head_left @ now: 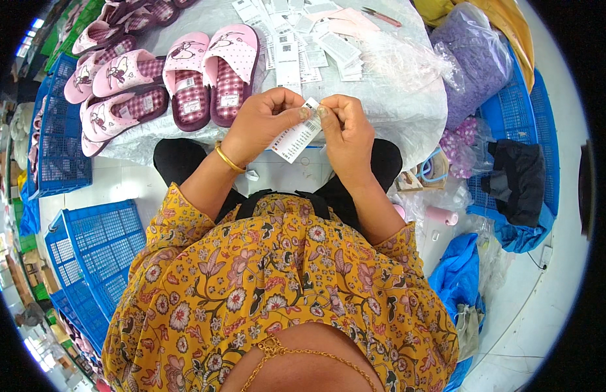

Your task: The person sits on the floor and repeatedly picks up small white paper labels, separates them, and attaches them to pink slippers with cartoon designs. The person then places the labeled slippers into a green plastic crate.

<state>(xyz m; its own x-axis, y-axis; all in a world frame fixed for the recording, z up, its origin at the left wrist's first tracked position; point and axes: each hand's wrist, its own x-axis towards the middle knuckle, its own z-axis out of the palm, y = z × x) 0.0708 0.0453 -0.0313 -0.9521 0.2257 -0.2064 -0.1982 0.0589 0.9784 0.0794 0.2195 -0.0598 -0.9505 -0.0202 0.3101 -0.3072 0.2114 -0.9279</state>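
Between my two hands, over the table's near edge, is a white printed paper tag (294, 142). My left hand (264, 121) pinches its upper left edge between thumb and finger. At its top right corner my right hand (347, 130) has thumb and forefinger closed on it. The tag tilts down toward me. Just left of my left hand, a pair of pink slippers with checked insoles, a left one (186, 85) and a right one (230, 75), lies with the toes away from me. Beyond my hands, loose paper tags (288, 62) are spread in a pile.
More pink slippers (123, 117) are heaped at the table's left. Scissors or tweezers (381, 16) lie at the far side beside clear plastic wrap (407, 68). Blue crates (97, 235) stand at the left; another blue crate (512, 108) with a purple bundle (471, 62) is at the right.
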